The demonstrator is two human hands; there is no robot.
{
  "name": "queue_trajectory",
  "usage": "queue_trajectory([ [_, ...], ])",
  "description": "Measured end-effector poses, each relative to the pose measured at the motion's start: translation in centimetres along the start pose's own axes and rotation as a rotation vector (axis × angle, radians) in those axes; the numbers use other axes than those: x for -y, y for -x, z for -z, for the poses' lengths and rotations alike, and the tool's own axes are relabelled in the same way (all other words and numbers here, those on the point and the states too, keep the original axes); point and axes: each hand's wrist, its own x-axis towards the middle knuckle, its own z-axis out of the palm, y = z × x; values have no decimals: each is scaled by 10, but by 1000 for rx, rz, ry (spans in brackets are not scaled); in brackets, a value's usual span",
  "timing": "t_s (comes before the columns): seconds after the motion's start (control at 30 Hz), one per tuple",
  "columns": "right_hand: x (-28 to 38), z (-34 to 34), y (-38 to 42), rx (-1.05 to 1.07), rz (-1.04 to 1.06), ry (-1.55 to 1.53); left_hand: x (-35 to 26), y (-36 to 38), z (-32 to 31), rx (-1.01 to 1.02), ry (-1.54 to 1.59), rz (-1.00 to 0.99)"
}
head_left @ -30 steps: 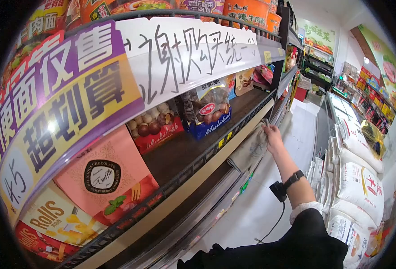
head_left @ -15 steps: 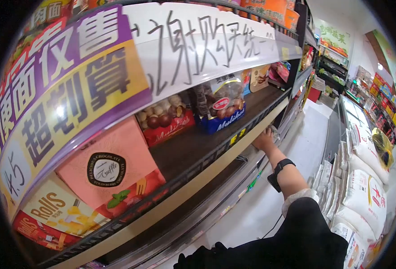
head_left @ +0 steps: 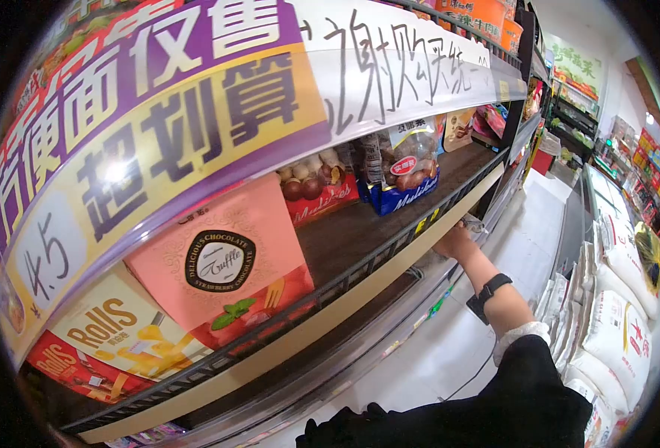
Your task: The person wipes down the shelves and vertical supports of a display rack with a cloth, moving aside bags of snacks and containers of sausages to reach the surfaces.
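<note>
My right hand (head_left: pixel 454 241) reaches to the edge of the shelf unit, just below the front rail of the snack shelf (head_left: pixel 360 276). Its fingers are curled and partly hidden, by a greyish, see-through, crinkled thing (head_left: pixel 474 224) that I cannot make out. A black watch (head_left: pixel 488 293) is on that wrist, below it a pale cuff and black sleeve (head_left: pixel 524 381). Above the hand on the shelf stand a blue bag of chocolate balls (head_left: pixel 403 175) and a red one (head_left: pixel 318 187). My left hand is not in view.
A pink truffle box (head_left: pixel 221 261) and Rolls boxes (head_left: pixel 121 321) stand at the left behind a wire rail. A purple and yellow price sign (head_left: pixel 188 112) overhangs them. White sacks (head_left: pixel 614 328) are stacked at right, across the white floor (head_left: pixel 449 351).
The view has shifted, so the shelf, sign and sacks sit further right in the picture. My right hand stays by the shelf edge, with its fingers still curled.
</note>
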Motion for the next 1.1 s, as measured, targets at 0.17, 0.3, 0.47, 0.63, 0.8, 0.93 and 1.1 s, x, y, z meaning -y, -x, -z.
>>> queue_trajectory([
  [0.17, 30, -18, 21, -83, 98, 125, -33, -6, 25, -63, 201, 198],
  [0.3, 81, 23, 75, 0, 54, 12, -203, -69, 184, -191, 738, 555],
  [0.47, 118, 31, 111, -159, 236, 86, -215, -74, 200, -111, 741, 591],
  [0.63, 139, 27, 122, -229, 258, -53, -194, -66, 177, -143, 788, 516],
  [0.8, 127, 4, 96, -340, 297, -93, -119, -37, 94, -112, 706, 423],
  [0.93, 127, -2, 77, -364, 252, -145, -50, -6, 25, 30, 537, 426],
  [1.1, 123, 3, 80, -290, 268, -159, -212, -68, 185, -185, 758, 547],
])
